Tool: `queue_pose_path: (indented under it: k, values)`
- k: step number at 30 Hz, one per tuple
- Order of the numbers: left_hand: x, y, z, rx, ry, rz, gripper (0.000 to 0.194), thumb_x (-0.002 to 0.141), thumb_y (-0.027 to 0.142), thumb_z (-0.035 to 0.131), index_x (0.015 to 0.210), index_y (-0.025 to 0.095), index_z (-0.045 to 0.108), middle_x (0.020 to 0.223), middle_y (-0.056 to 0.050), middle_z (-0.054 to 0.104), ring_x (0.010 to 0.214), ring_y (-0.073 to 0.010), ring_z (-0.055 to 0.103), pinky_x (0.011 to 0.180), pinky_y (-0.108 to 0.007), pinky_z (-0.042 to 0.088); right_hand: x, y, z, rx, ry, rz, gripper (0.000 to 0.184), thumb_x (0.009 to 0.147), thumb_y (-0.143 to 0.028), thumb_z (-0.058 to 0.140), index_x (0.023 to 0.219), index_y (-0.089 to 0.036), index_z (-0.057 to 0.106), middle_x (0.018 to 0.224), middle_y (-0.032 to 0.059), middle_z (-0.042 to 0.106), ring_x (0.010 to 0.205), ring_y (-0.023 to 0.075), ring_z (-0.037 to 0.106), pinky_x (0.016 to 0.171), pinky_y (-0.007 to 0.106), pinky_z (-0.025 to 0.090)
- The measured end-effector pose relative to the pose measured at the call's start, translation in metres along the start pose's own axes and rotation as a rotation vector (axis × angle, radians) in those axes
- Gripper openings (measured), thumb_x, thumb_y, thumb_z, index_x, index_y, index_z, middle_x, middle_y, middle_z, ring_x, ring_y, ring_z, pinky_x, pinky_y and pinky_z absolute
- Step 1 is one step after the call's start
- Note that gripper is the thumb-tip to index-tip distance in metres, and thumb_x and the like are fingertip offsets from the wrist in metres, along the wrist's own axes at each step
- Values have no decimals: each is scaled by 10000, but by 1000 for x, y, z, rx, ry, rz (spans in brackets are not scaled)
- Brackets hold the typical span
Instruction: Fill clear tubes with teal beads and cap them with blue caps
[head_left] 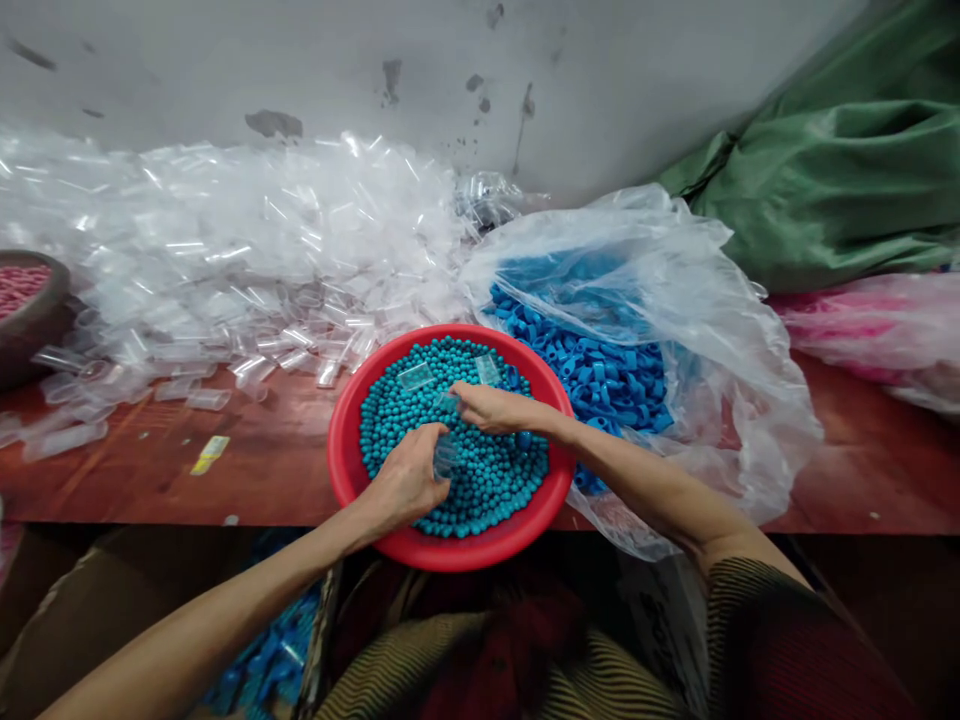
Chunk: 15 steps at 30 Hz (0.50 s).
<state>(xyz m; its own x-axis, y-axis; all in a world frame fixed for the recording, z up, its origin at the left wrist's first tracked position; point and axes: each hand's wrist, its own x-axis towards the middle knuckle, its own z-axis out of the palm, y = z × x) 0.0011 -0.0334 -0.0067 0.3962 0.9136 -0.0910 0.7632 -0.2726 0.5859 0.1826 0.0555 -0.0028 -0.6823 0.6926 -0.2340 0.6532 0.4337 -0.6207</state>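
Observation:
A red basin (346, 420) full of small turquoise beads (480, 500) sits at the table's front edge. My left hand (409, 475) is over the beads at the basin's near left, closed around a clear plastic tube (445, 457). Just beyond it, my right hand (491, 410) reaches in from the right with its fingers pinched together. A clear tube (448, 402) shows at those fingertips, partly hidden by them. Two more clear pieces, one a tube (416, 375), lie on the beads toward the back. A few blue caps (523, 440) rest at the basin's right side.
Clear tubes (225, 240) are heaped along the wall at the left. A plastic bag (720, 330) of blue caps (607, 380) lies open beside the basin. Pink pieces fill a bowl (45, 330) at far left. Green cloth (840, 190) and a pink-filled bag (885, 330) stand right.

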Motion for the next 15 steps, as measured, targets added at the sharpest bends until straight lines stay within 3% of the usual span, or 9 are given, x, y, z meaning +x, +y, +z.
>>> queue_pose_path:
  k: [3, 7, 11, 13, 15]
  values:
    - [2, -2, 0, -10, 41, 68, 479, 690, 176, 537, 1160, 171, 444, 1100, -116, 585, 1056, -260, 566, 909, -414, 469, -9, 11, -4, 273, -38, 80, 201, 853, -151, 487, 1053, -145, 506, 682, -28, 561, 557, 115, 554, 518, 229, 437]
    - [4, -3, 7, 112, 73, 198, 501, 637, 117, 555, 1129, 160, 472, 1239, -157, 513, 1273, -339, 401, 1036, -504, 361, -14, 10, 5, 9, 12, -54, 119, 818, -140, 555, 933, -145, 586, 695, -9, 589, 637, 128, 564, 628, 256, 453]
    - [6, -6, 15, 169, -10, 220, 623, 580, 82, 574, 1182, 118, 422, 1421, -205, 341, 1387, -404, 176, 1078, -564, 283, -15, -3, 21, -158, -38, -165, 240, 751, 3, 485, 924, -136, 576, 885, 72, 648, 777, 167, 590, 711, 289, 472]
    - [8, -8, 16, 149, -44, 212, 622, 594, 95, 570, 1193, 118, 408, 1415, -205, 345, 1379, -384, 214, 1078, -536, 297, -15, -4, 25, -57, -51, -150, 272, 752, -1, 470, 966, -148, 553, 880, 58, 649, 772, 165, 598, 701, 286, 481]
    - [11, -9, 14, 98, -77, 190, 548, 620, 127, 562, 1153, 130, 432, 1325, -188, 438, 1308, -348, 354, 1046, -493, 350, -14, 0, 28, 153, -33, -52, 268, 780, -37, 471, 1015, -158, 517, 829, 26, 642, 736, 152, 608, 665, 271, 489]
